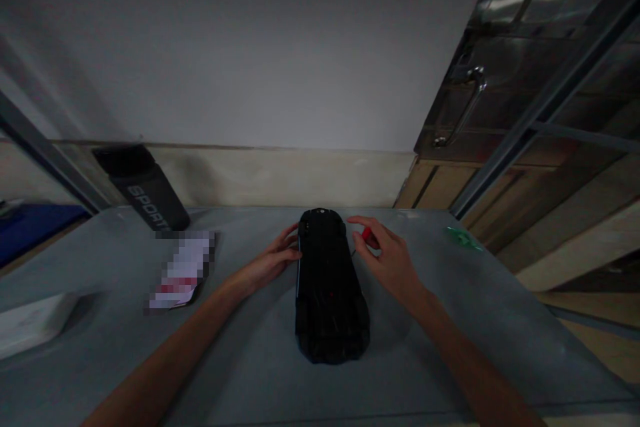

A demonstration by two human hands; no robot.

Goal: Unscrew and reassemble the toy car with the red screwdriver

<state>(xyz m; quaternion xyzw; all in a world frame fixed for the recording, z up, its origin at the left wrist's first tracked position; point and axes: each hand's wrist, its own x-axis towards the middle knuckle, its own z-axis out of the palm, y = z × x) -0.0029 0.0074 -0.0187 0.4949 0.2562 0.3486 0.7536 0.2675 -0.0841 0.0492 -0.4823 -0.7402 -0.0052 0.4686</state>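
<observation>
A long black device with a rounded far end [327,287] lies lengthwise in the middle of the grey table [250,360]. My left hand [273,261] rests against its left edge near the far end, fingers curled onto the side. My right hand [387,259] hovers just right of the device's far end and pinches a small red object [367,235] between thumb and fingers. A thin dark line runs from the red object toward the device; I cannot tell what it is.
A black bottle marked SPORT [145,190] leans at the back left. A pixelated card [183,270] lies left of the device, a white box [33,323] at the left edge. A small green item [464,238] sits at the right. A metal door [525,73] stands at the right.
</observation>
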